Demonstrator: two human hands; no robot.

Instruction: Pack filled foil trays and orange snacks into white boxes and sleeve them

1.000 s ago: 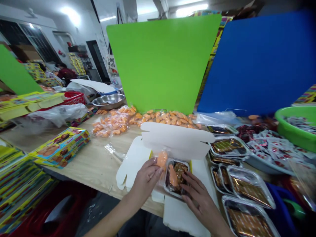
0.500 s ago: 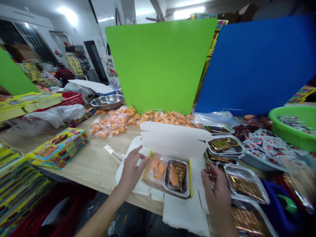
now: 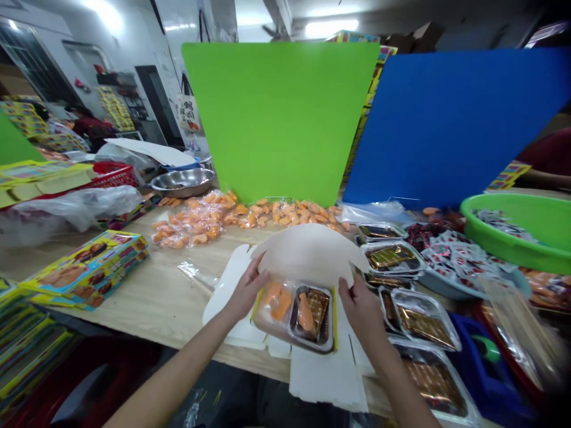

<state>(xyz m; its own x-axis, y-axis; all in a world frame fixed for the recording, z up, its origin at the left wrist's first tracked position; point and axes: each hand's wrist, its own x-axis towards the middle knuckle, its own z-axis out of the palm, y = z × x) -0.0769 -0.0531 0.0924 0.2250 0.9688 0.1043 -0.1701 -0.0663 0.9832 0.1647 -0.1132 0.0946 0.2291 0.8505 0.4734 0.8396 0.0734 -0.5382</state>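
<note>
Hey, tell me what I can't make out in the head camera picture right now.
All in the head view:
- Bottom of the foil tray: covered by a brown packet and an orange piece.
- Tabletop just behind the white flap: hidden by that flap.
- Green basin's far right: cut off by the right edge.
- Print on the small sachets: too small.
- Pale sticks: blurred.

Here's the pale table (image 3: 172, 309), mid-frame! Printed boxes (image 3: 89, 267) lie left, orange pieces (image 3: 297, 213) upper middle, an open box (image 3: 307, 252) lower centre.
</note>
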